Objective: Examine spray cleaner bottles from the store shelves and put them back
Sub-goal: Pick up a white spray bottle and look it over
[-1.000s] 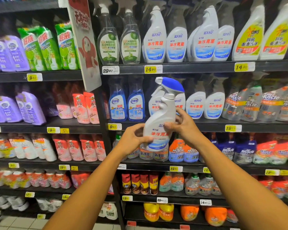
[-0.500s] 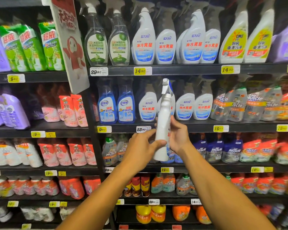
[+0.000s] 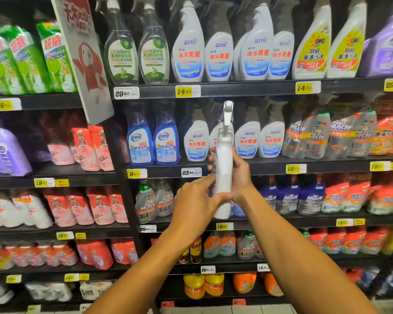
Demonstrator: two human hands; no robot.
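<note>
Head view: both hands, left hand [image 3: 196,201] and right hand [image 3: 239,175], grip the bottle [image 3: 224,168], now turned edge-on from label-forward, so examination continues before reshelving.

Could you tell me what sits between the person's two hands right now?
In the head view, the white spray bottle stands upright between them, with the left hand and right hand holding its sides.

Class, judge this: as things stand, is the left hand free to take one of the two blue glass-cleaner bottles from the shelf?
Probably not yet: the left hand helps the right hand hold the white spray bottle. The blue bottles themselves stand unblocked at the shelf front.
</note>
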